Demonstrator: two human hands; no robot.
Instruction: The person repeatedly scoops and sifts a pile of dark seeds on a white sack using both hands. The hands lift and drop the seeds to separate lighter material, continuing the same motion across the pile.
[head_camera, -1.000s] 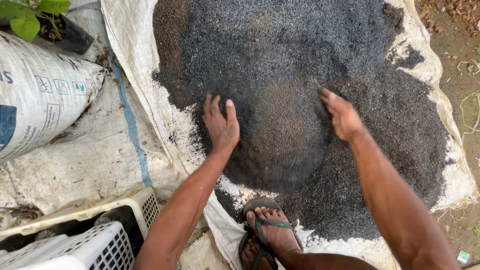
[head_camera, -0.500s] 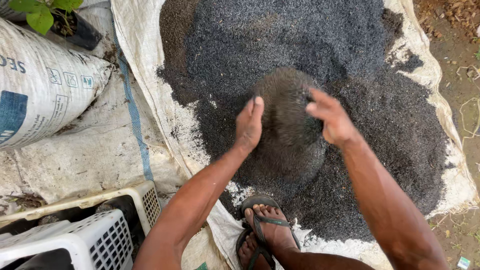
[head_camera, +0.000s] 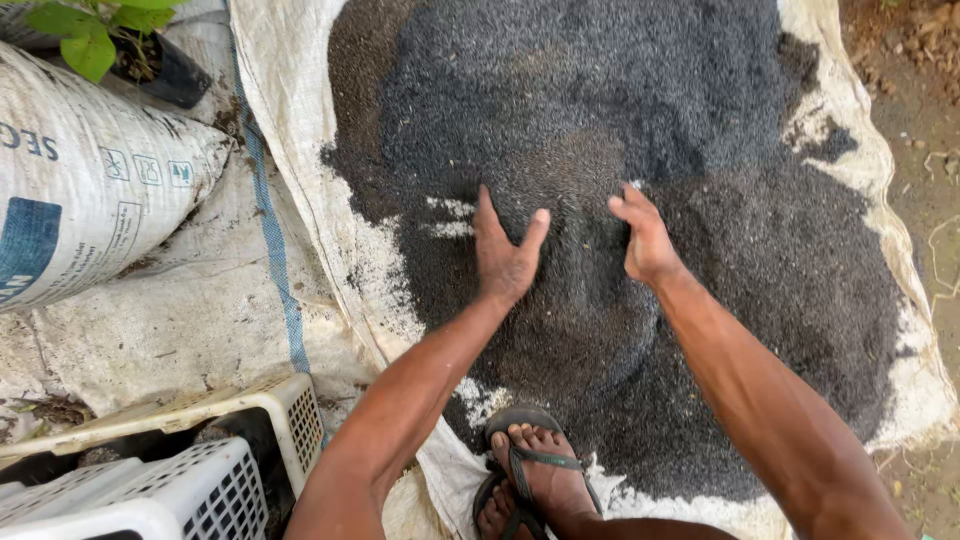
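A wide layer of fine dark granules (head_camera: 640, 130) lies spread on a white woven sheet (head_camera: 300, 180). My left hand (head_camera: 503, 250) rests flat on the granules, fingers stretched forward, with bare white patches of sheet just to its left. My right hand (head_camera: 645, 235) sits a short way to the right, fingers dug edge-on into the dark grains. A darker mound of granules lies between the two hands. Neither hand holds anything.
A filled white sack (head_camera: 90, 190) lies at the left, a potted green plant (head_camera: 110, 40) behind it. White plastic baskets (head_camera: 150, 470) stand at the lower left. My sandalled foot (head_camera: 530, 475) rests on the sheet's near edge. Bare soil (head_camera: 920, 80) borders the right.
Both hands pushed forward from the near side, came together around a mound, and now lie further up on the pile, having scraped white patches bare.
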